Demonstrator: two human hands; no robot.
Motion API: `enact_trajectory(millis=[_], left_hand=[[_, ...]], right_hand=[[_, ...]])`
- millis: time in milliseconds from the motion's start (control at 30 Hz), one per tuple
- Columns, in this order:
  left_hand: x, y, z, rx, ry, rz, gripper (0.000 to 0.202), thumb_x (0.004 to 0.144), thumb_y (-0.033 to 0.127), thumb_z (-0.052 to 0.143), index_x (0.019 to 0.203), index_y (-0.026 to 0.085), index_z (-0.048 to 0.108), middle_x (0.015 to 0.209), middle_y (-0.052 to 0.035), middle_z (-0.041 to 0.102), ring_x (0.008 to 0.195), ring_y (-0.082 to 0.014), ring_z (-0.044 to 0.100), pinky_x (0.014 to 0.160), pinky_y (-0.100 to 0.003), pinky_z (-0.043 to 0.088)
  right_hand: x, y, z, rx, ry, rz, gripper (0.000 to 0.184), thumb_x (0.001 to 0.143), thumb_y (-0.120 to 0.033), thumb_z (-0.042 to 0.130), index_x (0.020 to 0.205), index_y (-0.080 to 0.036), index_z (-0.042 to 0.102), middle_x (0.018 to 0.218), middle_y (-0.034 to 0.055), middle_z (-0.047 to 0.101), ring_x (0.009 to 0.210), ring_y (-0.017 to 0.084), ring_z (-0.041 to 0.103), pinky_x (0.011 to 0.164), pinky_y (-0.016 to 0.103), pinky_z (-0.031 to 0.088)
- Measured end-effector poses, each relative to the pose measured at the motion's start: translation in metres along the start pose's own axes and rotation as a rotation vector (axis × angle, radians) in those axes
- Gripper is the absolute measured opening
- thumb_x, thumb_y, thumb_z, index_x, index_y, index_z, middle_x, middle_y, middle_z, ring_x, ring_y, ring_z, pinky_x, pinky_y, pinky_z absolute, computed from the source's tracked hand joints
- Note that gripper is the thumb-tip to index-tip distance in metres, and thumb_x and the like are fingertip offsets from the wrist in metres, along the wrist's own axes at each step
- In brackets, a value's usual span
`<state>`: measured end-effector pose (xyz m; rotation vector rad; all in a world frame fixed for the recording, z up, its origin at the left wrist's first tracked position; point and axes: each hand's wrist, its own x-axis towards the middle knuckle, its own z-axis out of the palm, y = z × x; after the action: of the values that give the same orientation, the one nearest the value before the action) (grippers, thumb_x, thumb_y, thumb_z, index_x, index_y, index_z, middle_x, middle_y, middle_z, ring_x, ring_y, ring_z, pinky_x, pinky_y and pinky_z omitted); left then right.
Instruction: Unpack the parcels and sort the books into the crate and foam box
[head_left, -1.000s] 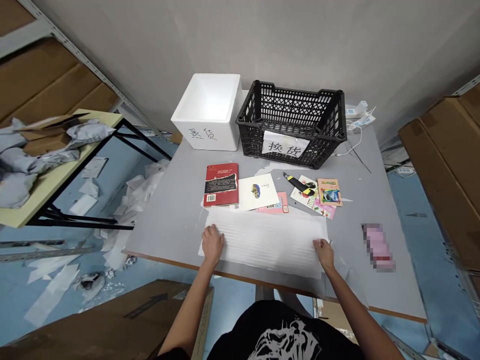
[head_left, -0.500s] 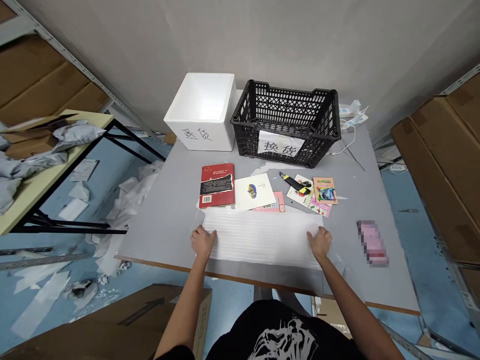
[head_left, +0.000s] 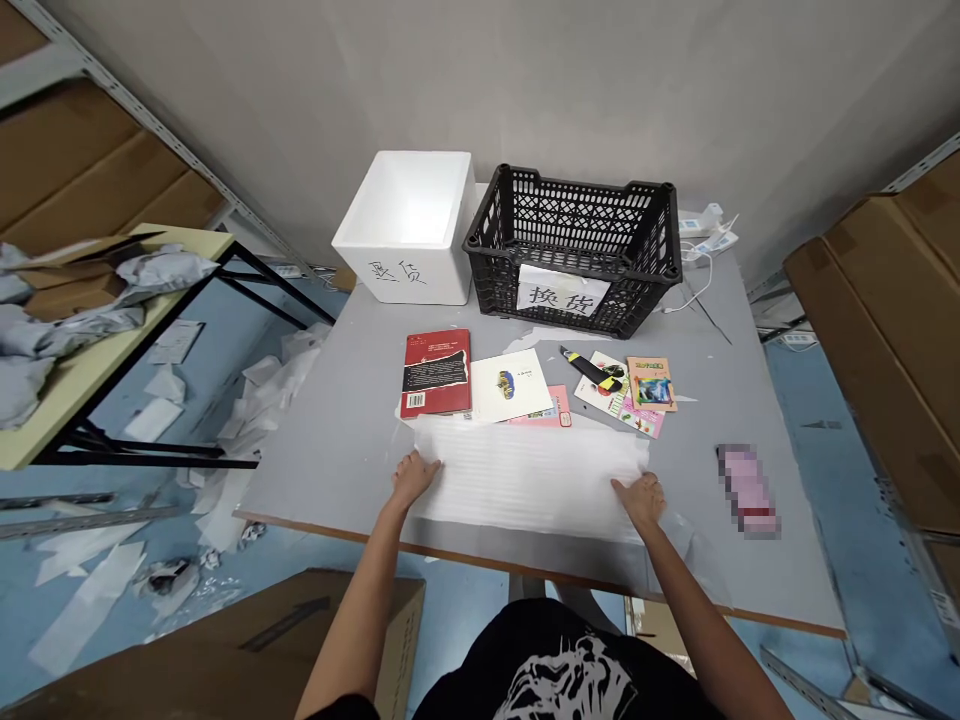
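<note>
Shifting left grip (head_left: 415, 470) and right grip (head_left: 639, 497) slightly along the sheet (head_left: 525, 475) ends, both spread flat, pinching nothing, smoothing it onto the counter (head_left: 337, 430).

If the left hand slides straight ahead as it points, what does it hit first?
Probably the red book, just beyond the foam sheet that the left hand rests on; the angle is hard to judge.
</note>
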<state>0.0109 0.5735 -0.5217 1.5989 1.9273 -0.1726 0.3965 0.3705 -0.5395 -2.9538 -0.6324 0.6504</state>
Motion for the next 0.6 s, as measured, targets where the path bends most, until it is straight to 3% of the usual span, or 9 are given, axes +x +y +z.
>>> enact_trajectory(millis=[133, 233, 367, 500, 600], left_hand=[[-0.001, 0.001, -0.008, -0.142, -0.084, 0.111, 0.037, 0.077, 0.038, 0.051, 0.105, 0.014, 0.059, 0.107, -0.0108, 0.069, 0.103, -0.0249, 0.062, 0.084, -0.032, 0.047], [-0.015, 0.002, -0.008, -0.201, -0.097, 0.172, 0.030, 0.070, 0.033, 0.058, 0.095, 0.017, 0.064, 0.104, -0.0077, 0.071, 0.101, -0.0260, 0.063, 0.085, -0.032, 0.048], [-0.050, -0.004, -0.008, -0.261, -0.087, 0.217, 0.023, 0.067, 0.036, 0.060, 0.082, 0.020, 0.067, 0.095, -0.0073, 0.073, 0.099, -0.0291, 0.064, 0.088, -0.036, 0.048], [-0.086, -0.026, -0.025, -0.376, -0.048, 0.196, 0.034, 0.066, 0.047, 0.060, 0.083, 0.019, 0.068, 0.093, -0.0084, 0.074, 0.094, -0.0309, 0.066, 0.082, -0.038, 0.052], [-0.100, -0.048, -0.044, -0.537, 0.013, 0.120, 0.044, 0.060, 0.052, 0.065, 0.085, 0.016, 0.068, 0.096, -0.0102, 0.073, 0.094, -0.0325, 0.066, 0.080, -0.040, 0.054]], right_hand=[[-0.002, -0.002, -0.009, 0.048, -0.050, -0.170, 0.034, 0.078, -0.032, 0.052, 0.100, -0.007, 0.058, 0.102, 0.0242, 0.063, 0.106, 0.037, 0.056, 0.088, 0.046, 0.041], [-0.014, 0.001, -0.023, 0.116, -0.067, -0.340, 0.029, 0.081, -0.032, 0.046, 0.098, -0.012, 0.058, 0.106, 0.0195, 0.064, 0.106, 0.031, 0.058, 0.089, 0.040, 0.043], [-0.030, 0.023, -0.051, 0.286, -0.113, -0.556, 0.035, 0.084, -0.044, 0.042, 0.102, -0.019, 0.057, 0.099, 0.0106, 0.070, 0.091, 0.027, 0.065, 0.077, 0.035, 0.049], [-0.035, 0.046, -0.086, 0.483, -0.073, -0.517, 0.043, 0.080, -0.052, 0.048, 0.104, -0.018, 0.058, 0.098, 0.0113, 0.071, 0.086, 0.028, 0.066, 0.072, 0.035, 0.051], [-0.033, 0.039, -0.104, 0.586, -0.145, -0.491, 0.042, 0.079, -0.051, 0.053, 0.103, -0.018, 0.059, 0.101, 0.0101, 0.071, 0.090, 0.026, 0.066, 0.074, 0.033, 0.053]])
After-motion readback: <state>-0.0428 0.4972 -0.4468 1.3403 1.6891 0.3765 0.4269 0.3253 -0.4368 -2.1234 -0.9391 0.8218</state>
